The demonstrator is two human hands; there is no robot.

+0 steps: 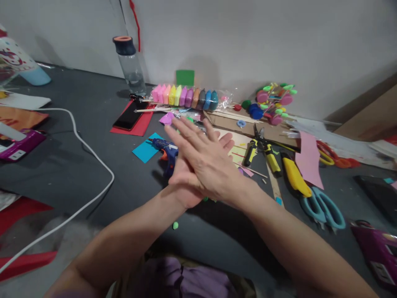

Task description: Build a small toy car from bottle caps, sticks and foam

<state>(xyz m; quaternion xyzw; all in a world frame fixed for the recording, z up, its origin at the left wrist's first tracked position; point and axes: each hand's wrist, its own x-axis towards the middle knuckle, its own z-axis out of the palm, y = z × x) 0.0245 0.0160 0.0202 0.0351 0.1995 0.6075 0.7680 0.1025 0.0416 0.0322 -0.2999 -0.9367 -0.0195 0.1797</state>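
Note:
My right hand lies palm down across my left hand, which is turned palm up beneath it. The palms press together over the middle of the desk, and the fingers of both are stretched out. Whatever may be between the palms is hidden. Just left of my hands is a blue glue gun, partly covered by them, beside a blue paper square. A small green ball sits on the desk below my left wrist. Some green bits show just under the hands.
Colourful clay packs line the wall near a water bottle and a phone. Pliers, a yellow cutter and blue-handled scissors lie right. Clay-topped sticks stand behind. A white cable crosses left.

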